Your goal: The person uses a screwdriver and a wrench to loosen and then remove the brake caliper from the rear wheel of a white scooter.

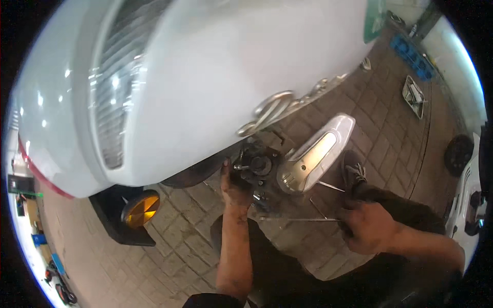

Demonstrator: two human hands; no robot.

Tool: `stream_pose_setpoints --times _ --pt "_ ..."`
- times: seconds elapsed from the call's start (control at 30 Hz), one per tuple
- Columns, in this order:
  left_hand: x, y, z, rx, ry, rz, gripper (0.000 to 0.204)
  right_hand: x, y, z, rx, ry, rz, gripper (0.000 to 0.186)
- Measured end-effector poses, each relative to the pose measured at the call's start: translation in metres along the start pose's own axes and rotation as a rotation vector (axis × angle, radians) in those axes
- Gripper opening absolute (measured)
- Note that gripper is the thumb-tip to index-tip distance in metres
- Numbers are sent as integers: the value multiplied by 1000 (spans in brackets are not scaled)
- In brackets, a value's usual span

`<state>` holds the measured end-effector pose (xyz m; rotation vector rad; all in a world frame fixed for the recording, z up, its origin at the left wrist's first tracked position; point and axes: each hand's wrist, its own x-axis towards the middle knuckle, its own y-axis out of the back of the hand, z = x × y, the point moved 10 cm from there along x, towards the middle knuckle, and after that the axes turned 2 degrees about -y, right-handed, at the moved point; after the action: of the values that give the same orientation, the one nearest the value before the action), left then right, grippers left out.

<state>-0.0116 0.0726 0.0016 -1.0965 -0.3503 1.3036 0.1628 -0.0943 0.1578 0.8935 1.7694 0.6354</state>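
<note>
My left hand (231,182) is at the dark mechanical parts (259,167) below the white scooter body (221,46), thumb up and fingers curled against something I cannot make out. My right hand (367,226) is closed round a long thin metal rod tool (298,219), which reaches left toward those parts. A white and gold elongated cover (314,156) angles out beside the mechanism, with other thin metal rods beneath it. A chrome script badge (267,105) runs along the body's lower edge.
An orange round reflector (140,208) sits on a black bracket at left. A blue crate (411,56) and a metal tray of items (413,96) lie at upper right. Another white vehicle (465,210) stands at far right. My shoe (353,169) rests on the brick paving (169,251).
</note>
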Motion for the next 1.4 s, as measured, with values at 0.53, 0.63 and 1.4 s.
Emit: stream_pose_setpoints --times 0.53,0.63,1.4 --pt "-28 7 32 670 -148 105 41 128 50 -100 -321 89 579 75" --pt "-11 50 17 529 -218 59 45 137 48 -104 -221 123 620 70" --pt "21 73 -13 588 -326 165 42 111 60 -90 -44 160 792 71"
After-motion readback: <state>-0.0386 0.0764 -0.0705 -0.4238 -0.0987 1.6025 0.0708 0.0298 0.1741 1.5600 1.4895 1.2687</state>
